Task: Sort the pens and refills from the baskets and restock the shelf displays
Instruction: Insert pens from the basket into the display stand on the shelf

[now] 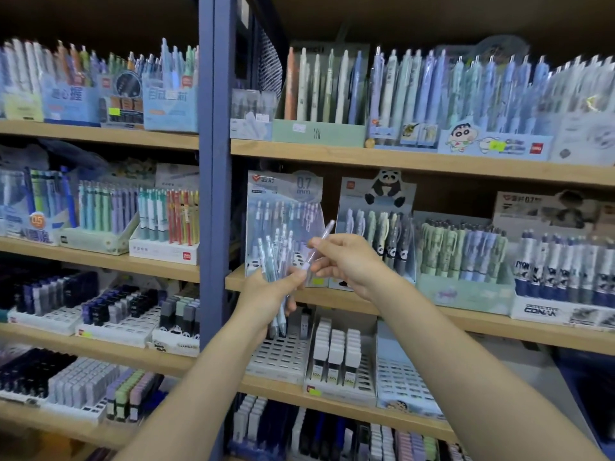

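Stationery shop: wooden shelves (399, 161) packed with boxed pen displays (492, 141).

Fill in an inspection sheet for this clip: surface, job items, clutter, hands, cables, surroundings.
Surface: wooden shelf boards on a blue upright post, several tiers, all stocked.
Job's things: bundle of pens in the left hand; single clear pen in the right hand; 0.7 mm display box directly behind them, partly filled.
Clutter: nothing seen loose on the boards; an unfilled white slotted tray sits below the hands.
Grippers: left hand grips the bundle; right hand pinches the single pen, tilted up to the right.
Cables: nothing seen.
Surroundings: panda display box beside the 0.7 mm box; lead refill cases one tier down; no basket identifiable.
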Available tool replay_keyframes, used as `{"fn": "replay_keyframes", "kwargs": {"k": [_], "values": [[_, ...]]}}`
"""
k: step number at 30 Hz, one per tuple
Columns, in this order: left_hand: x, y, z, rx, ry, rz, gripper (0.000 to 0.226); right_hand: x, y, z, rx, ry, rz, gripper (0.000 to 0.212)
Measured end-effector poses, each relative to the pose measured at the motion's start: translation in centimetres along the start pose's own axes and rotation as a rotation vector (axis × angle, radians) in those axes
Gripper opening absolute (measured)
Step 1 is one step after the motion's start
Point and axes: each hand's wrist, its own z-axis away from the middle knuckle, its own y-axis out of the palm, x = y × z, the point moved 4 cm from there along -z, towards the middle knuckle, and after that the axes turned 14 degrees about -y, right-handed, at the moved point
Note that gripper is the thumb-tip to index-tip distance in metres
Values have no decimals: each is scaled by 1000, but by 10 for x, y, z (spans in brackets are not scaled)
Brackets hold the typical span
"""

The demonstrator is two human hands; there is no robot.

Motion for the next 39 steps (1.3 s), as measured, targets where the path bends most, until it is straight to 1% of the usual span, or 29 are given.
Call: {"fn": "replay_keyframes", "kwargs": {"k": [3, 5, 8, 10, 12, 15, 18, 24, 28, 32, 36, 39], "values": [[-1, 0, -7, -93, 1, -15, 28, 5, -9, -2, -103, -34, 80, 28], [0, -5, -12, -162, -9, -45, 28, 5, -16, -2, -155, -53, 225, 31], [3, -13, -17, -218, 5, -56, 21, 3, -13, -1, -128, -77, 404, 35], [5, -17, -18, -229, 15, -75, 18, 4, -5, 1, -83, -95, 468, 32], [4, -20, -18, -237, 22, -142, 21, 4, 4, 0, -58, -130, 485, 31], [0, -26, -17, -248, 31, -259, 28, 7, 13, -4, -72, -145, 477, 31], [-5, -34, -14, -269, 51, -360, 24, 5, 15, -7, -105, -169, 443, 30], [-13, -60, -8, -352, 76, -362, 20, -3, 16, -5, -123, -196, 391, 29], [-15, -60, -7, -349, 70, -363, 20, 1, 16, -2, -109, -203, 360, 27], [-14, -45, -4, -318, 48, -401, 29, 4, 1, -2, -226, -224, 257, 23], [-12, -44, -4, -320, 35, -362, 30, 18, -14, -6, -367, -324, 36, 15], [-12, -42, -1, -330, 27, -363, 29, 23, -12, -11, -365, -359, -14, 13]]}}
